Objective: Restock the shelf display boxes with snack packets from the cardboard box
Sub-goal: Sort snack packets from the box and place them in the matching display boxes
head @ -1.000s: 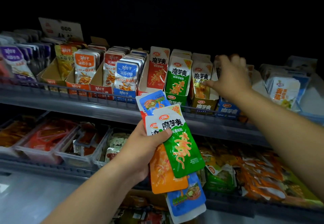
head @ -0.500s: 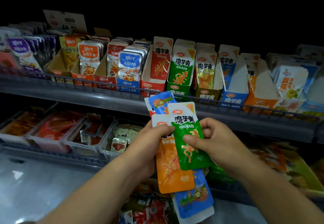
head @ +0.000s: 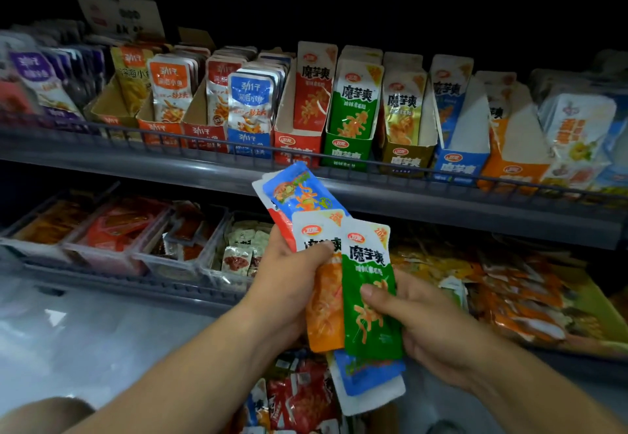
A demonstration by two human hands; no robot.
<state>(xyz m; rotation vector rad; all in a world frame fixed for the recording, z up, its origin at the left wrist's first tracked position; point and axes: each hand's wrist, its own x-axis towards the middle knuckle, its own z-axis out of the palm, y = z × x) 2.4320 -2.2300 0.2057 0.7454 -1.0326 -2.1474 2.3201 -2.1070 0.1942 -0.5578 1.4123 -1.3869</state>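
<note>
My left hand (head: 289,284) grips a fanned bunch of snack packets: an orange one (head: 324,314) in front and blue ones (head: 299,192) behind. My right hand (head: 428,328) pinches the green packet (head: 368,297) at the front of the bunch, thumb on its face. On the upper shelf stand the display boxes in a row: red (head: 295,143), green (head: 346,151), gold (head: 406,158), blue (head: 458,165) and orange (head: 509,170), each with upright packets. The cardboard box is not clearly in view.
A wire rail (head: 217,143) runs along the upper shelf's front edge. Further left stand boxes of fish snacks (head: 249,107). The lower shelf holds clear bins (head: 112,256) of small packets and a tray of loose packets (head: 530,301) at the right. More packets (head: 302,396) lie below my hands.
My right hand came back from the upper shelf down to the bunch and took hold of the green packet. The green packet now sits straighter and slightly apart from the orange one.
</note>
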